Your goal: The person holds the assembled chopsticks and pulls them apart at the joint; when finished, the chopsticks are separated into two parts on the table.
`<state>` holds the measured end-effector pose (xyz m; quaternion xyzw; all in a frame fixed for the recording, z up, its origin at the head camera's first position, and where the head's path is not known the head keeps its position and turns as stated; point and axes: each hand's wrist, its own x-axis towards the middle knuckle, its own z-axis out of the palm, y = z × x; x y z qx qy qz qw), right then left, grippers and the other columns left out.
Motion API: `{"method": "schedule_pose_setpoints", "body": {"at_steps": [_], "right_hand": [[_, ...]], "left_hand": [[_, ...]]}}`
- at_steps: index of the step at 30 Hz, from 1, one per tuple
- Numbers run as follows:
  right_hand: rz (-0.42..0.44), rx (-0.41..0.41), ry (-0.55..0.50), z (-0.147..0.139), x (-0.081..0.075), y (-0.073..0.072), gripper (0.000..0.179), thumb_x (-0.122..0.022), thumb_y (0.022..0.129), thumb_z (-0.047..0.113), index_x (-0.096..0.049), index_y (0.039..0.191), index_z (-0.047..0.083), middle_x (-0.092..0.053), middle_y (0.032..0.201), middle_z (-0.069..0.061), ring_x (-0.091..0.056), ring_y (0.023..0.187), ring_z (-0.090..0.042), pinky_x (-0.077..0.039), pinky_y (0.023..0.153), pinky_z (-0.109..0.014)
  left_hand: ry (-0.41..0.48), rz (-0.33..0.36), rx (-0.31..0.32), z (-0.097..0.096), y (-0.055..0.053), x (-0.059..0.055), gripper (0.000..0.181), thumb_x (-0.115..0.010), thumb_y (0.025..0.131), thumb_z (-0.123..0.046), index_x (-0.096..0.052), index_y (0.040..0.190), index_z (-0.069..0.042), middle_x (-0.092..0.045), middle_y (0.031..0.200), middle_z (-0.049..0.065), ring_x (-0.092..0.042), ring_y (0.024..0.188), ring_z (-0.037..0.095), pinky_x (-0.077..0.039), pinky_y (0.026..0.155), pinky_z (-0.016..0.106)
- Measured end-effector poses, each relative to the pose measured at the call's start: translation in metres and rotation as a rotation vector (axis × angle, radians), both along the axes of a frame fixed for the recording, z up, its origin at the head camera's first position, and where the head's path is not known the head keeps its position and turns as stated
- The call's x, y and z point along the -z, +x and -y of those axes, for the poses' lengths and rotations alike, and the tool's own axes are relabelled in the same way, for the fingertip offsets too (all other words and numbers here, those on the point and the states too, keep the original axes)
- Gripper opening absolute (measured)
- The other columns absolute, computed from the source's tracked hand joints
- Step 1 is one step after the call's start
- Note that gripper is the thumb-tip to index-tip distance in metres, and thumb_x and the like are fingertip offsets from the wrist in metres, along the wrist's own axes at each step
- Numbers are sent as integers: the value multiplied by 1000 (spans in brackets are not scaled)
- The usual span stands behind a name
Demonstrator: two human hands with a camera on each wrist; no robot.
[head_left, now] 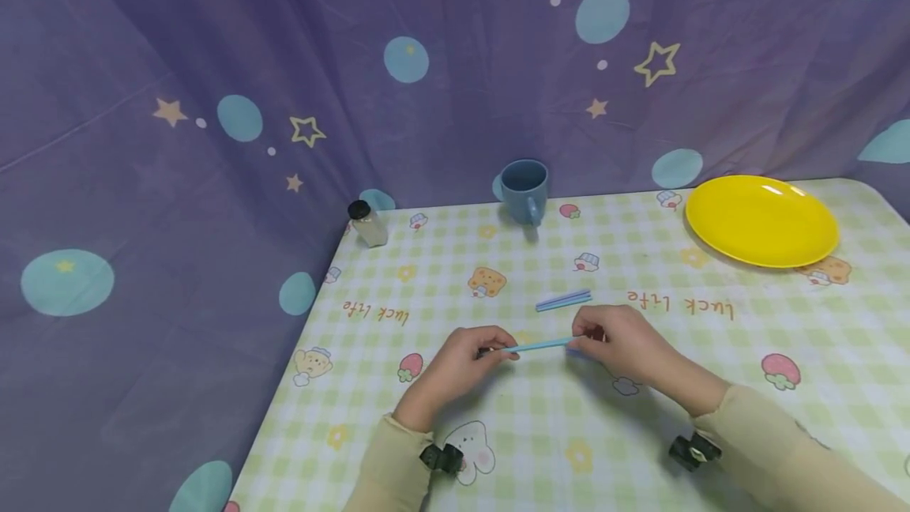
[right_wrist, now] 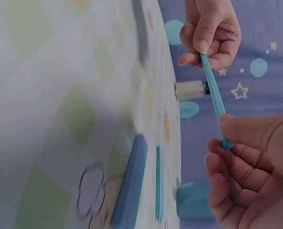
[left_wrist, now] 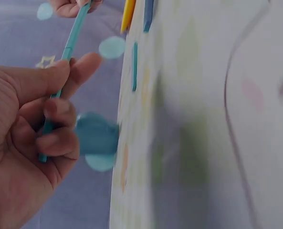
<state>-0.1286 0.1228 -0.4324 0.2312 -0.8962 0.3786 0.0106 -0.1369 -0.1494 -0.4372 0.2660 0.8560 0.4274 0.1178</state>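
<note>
A thin turquoise straw (head_left: 543, 344) is stretched between both hands, a little above the table. My left hand (head_left: 464, 362) pinches its left end between thumb and fingers. In the left wrist view the straw (left_wrist: 72, 40) shows a fine joint line, and its lower end runs past the curled fingers. My right hand (head_left: 626, 342) pinches the other end; in the right wrist view its thumb and forefinger press near the tip. Just beyond the hands lie blue and purple straws (head_left: 564, 301), side by side. Another blue straw (right_wrist: 131, 186) lies on the table below the right hand.
At the back stand a blue mug (head_left: 524, 192) and, to its left, a small black-capped jar (head_left: 367, 224). A yellow plate (head_left: 761, 224) lies at the back right. The checked tablecloth (head_left: 426, 283) meets a purple curtain (head_left: 455, 125) along the back and left.
</note>
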Motion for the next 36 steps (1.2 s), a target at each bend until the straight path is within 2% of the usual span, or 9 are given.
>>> {"method": "schedule_pose_setpoints", "body": {"at_steps": [5,9,15,19,24,30,36], "right_hand": [[-6,-10,-2,-12,3,4,22,-77,84,16,-59,75,23,-52,67,15,-44,57,-4,-39,56,-24],[9,-20,-24,-16,8,4,15,-77,85,17,-65,79,23,-60,71,15,-45,56,-3,-42,57,-24],[-3,-49,-59,-19,11,5,1,-76,86,20,-75,87,21,-68,81,16,-54,64,-1,-47,61,-24],[-11,-65,-87,-19,13,6,6,-74,88,18,-77,93,21,-71,87,12,-60,70,-1,-50,63,-25],[-53,-55,-93,-19,17,8,9,-73,88,18,-77,95,22,-73,92,10,-64,77,-1,-52,66,-25],[-69,-70,-99,-21,17,8,10,-73,89,15,-77,95,21,-73,92,9,-59,69,2,-50,63,-24],[-34,-101,-111,-22,17,9,12,-71,90,13,-78,99,16,-74,91,5,-56,63,2,-49,60,-23]], "left_hand": [[5,-44,3,-18,-3,6,13,-64,95,-9,-73,101,-15,-72,94,-10,-65,81,5,-47,70,22],[8,-57,5,-32,-4,7,12,-65,94,-10,-74,99,-17,-72,93,-10,-58,73,1,-45,67,21],[23,-77,30,-49,-6,8,12,-67,93,-12,-75,99,-18,-71,98,-10,-60,81,-1,-48,73,19],[34,-85,49,-57,-6,10,13,-65,94,-13,-74,102,-18,-71,101,-10,-61,87,-3,-50,75,18],[45,-99,65,-63,-4,11,15,-63,96,-12,-74,105,-17,-71,103,-9,-62,91,-3,-50,78,16],[74,-121,65,-65,-3,12,17,-64,95,-10,-75,105,-17,-72,104,-8,-63,93,-4,-50,78,16],[111,-54,70,-66,-1,12,16,-64,95,-12,-75,105,-17,-73,99,-6,-67,89,3,-50,75,18]]}}
